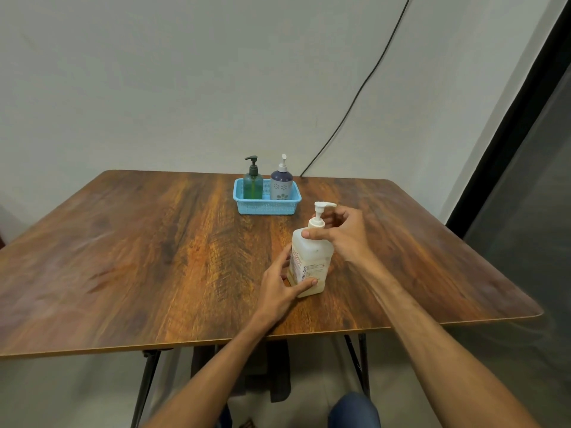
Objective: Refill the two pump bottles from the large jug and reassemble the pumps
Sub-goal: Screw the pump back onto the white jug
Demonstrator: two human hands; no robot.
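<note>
large jug (pixel 310 261) stands on the table (pixel 154 242), left hand (pixel 279 291) wrapped round its base, right hand (pixel 343 233) curled round the pump collar (pixel 315 223). looks like unscrewing time: pin the base flat, twist only the collar, lift the tube out straight. green bottle (pixel 253 184) and flowery bottle (pixel 281 186) wait in the blue basket (pixel 266 208) behind

The counter (pixel 139 257) shows open wood across its whole left half, from near edge to far edge. Right of centre, near the far edge, stands a blue basket (pixel 267 209). The green bottle (pixel 253 184) and the white-and-blue bottle (pixel 281 186) rise well above its rim. Nearer, the jug (pixel 310 261) stands upright, left hand (pixel 278 288) gripping its base, right hand (pixel 346 233) its pump neck. An open strip of wood separates jug and basket.
</note>
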